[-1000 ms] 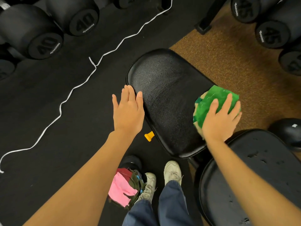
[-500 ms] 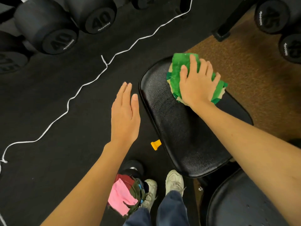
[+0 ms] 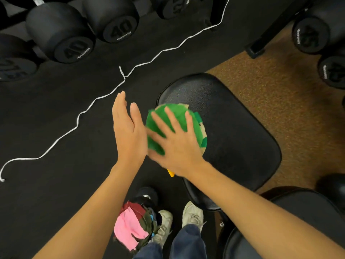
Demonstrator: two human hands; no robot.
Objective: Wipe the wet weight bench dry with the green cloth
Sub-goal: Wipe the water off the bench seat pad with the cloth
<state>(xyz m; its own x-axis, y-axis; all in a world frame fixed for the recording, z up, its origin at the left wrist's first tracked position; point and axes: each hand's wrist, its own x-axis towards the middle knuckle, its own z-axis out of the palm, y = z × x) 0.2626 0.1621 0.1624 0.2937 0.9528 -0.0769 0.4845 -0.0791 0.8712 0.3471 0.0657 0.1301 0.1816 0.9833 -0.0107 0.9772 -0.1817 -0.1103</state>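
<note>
Right hand [image 3: 177,143], fingers spread and blurred, presses the green cloth [image 3: 173,126] flat on the left edge of the black weight bench [image 3: 233,131] pad. Left hand [image 3: 127,131] hovers just beside it over the dark floor, fingers straight and together, holding nothing.

The right hand [image 3: 175,144] presses the green cloth [image 3: 171,116] flat on the weight bench [image 3: 233,131], left hand [image 3: 128,131] beside it.

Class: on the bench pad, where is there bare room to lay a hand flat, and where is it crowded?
Free: the pad's right half, toward the brown carpet, and its far rounded end. Crowded: the left edge, where the right hand presses the green cloth beside the left hand.
</note>
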